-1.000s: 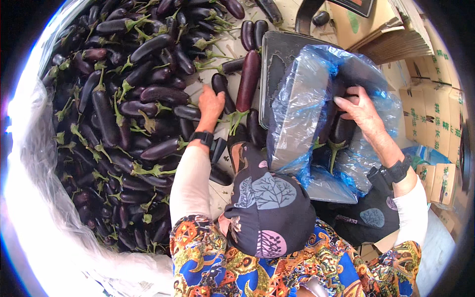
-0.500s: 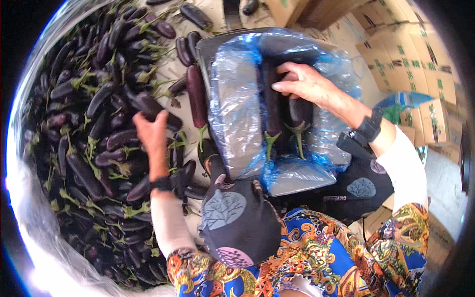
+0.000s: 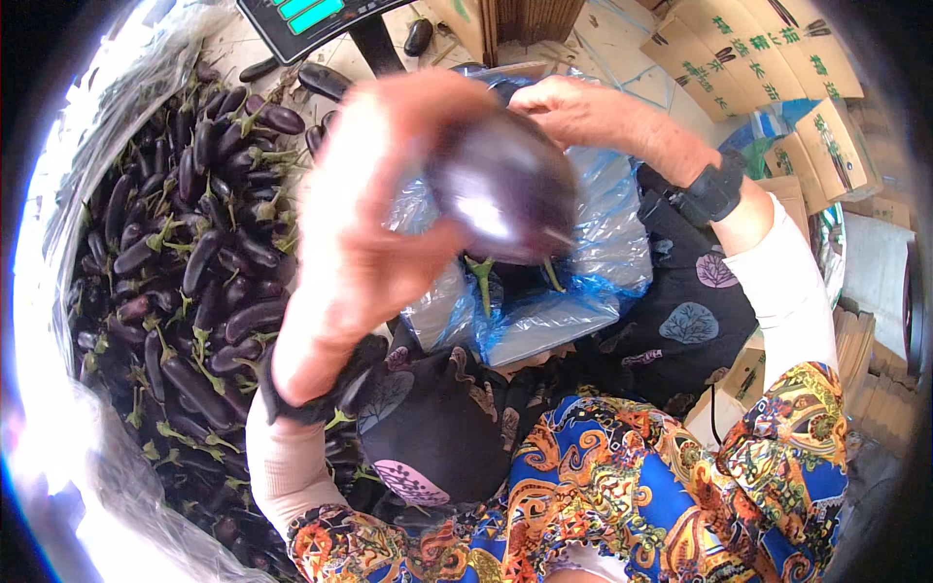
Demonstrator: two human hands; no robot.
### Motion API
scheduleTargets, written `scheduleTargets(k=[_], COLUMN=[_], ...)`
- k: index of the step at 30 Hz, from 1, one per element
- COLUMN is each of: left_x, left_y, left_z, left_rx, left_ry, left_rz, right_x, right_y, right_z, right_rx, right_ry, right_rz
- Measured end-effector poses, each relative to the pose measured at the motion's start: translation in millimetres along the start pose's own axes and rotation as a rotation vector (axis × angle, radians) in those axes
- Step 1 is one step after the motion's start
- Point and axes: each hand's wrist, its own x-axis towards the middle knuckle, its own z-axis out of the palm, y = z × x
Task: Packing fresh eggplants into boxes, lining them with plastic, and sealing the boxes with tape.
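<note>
A dark purple eggplant is raised close to the camera, above the box, and looks slightly smeared by motion. My left hand wraps round it from the left, thumb below and fingers over the top. At its far end the curled fingers of my right hand meet it; their tips are partly hidden behind it. Beneath stands a box lined with clear bluish plastic film. Green stems of eggplants lying in it show under the raised one, which hides most of the inside.
A large heap of eggplants fills the left side, edged by plastic sheeting. At the top is a scale display on a post. Cardboard boxes stand at the far right. Loose eggplants lie beyond the heap.
My left hand has lifted an eggplant from the heap and brought it up and right over the box. My right hand has come out of the box to its far end. The view has shifted.
</note>
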Motion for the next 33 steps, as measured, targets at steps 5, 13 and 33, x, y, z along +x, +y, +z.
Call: scheduleTargets(k=[5, 13, 33], left_x=[-39.3, -64.6, -75.0], left_y=[-33.4, -45.8, -56.5], left_z=[88.0, 91.0, 81.5], left_rx=[0.002, -0.016, 0.042], left_ry=[-0.568, -0.615, -0.162], left_rz=[0.189, -0.036, -0.179], right_x=[-7.3, -11.9, 32.1], right_y=[2.3, -9.0, -5.2], right_z=[11.5, 28.5, 53.3], right_rx=[0.055, -0.178, -0.151], right_ry=[0.040, -0.070, 0.040], right_rz=[0.229, 0.108, 0.241])
